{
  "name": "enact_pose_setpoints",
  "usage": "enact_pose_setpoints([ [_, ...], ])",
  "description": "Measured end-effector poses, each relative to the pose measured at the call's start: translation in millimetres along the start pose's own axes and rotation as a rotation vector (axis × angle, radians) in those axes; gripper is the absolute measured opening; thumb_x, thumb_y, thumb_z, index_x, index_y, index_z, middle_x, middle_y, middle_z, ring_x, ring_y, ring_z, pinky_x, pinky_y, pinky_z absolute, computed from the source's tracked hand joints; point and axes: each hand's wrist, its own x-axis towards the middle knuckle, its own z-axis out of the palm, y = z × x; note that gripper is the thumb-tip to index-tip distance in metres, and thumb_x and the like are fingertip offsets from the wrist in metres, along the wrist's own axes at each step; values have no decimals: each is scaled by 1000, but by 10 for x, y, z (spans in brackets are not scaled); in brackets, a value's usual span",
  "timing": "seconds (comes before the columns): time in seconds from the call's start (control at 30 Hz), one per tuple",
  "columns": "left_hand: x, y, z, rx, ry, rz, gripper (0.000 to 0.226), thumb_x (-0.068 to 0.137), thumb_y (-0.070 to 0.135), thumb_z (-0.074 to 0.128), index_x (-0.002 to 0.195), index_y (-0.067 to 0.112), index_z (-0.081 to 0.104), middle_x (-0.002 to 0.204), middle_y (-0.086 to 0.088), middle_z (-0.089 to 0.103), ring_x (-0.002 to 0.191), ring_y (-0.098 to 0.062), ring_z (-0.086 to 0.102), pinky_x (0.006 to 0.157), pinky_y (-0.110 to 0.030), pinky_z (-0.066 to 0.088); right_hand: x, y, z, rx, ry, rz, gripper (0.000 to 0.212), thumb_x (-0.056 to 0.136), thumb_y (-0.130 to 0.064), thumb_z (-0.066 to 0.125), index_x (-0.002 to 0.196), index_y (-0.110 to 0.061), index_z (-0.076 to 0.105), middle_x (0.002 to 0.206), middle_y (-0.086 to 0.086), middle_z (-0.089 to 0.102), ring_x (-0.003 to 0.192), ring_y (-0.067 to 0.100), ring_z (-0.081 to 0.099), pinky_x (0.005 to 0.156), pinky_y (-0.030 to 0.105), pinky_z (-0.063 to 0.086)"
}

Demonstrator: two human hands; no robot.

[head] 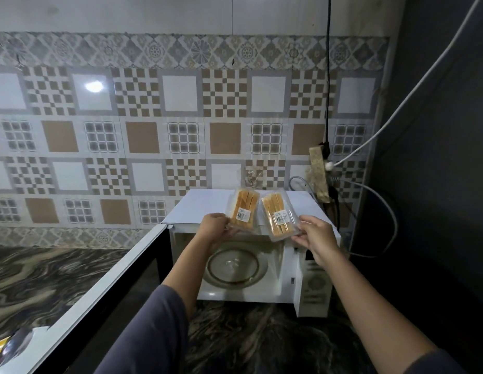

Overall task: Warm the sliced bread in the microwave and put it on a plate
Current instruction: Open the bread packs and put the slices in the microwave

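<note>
While both arms reach forward, left hand (214, 228) and right hand (317, 240) each pinch 1 bread packet (242, 211).

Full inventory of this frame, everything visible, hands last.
bread packs: 2, golden slices in clear wrap, one per hand, above the microwave's opening
microwave: 1, white, on the countertop
microwave door: 1, white-edged, dark pane, swung open to the left
turntable: 1, clear glass, inside the microwave
countertop: 1, dark marbled brown, below
wall tiles: many, white, brown, grey, behind
cables: several, black and white, right side
left hand: 1, grips the left pack
right hand: 1, grips the right pack
</note>
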Motion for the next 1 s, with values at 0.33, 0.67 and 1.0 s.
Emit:
enact_pose_setpoints([
  [0.33, -967, -812, -204, -422, 19, 123, 18, 97, 2, 38, 101, 3, 56, 93, -12, 65, 81, -16, 65, 68, -19, 58, -1341, 701, -176, 293, 178, -19, 31, 91, -2, 52, 122, -5, 56, 86, 9, 62, 69, 13, 58, 53, 16, 55],
  [0.67, -1527, -2127, -510, -403, 164, -108, 21, 96, 0, 38, 92, 6, 57, 94, -11, 62, 84, -16, 61, 83, -30, 52, -2026, 1858, -530, 122, 323, 135, 29, 93, -3, 50, 120, -7, 59, 114, 18, 62, 94, 23, 62, 65, 21, 56],
  [1.0, -1604, -2810, -467, -203, 275, -236, 25, 96, 1, 39, 118, -1, 51, 108, -19, 58, 84, -17, 59, 75, -25, 52, -1995, 2266, -778, -272, 423, 246, 23, 93, -3, 48, 114, -1, 57, 112, 19, 61, 93, 26, 60, 77, 35, 52],
])
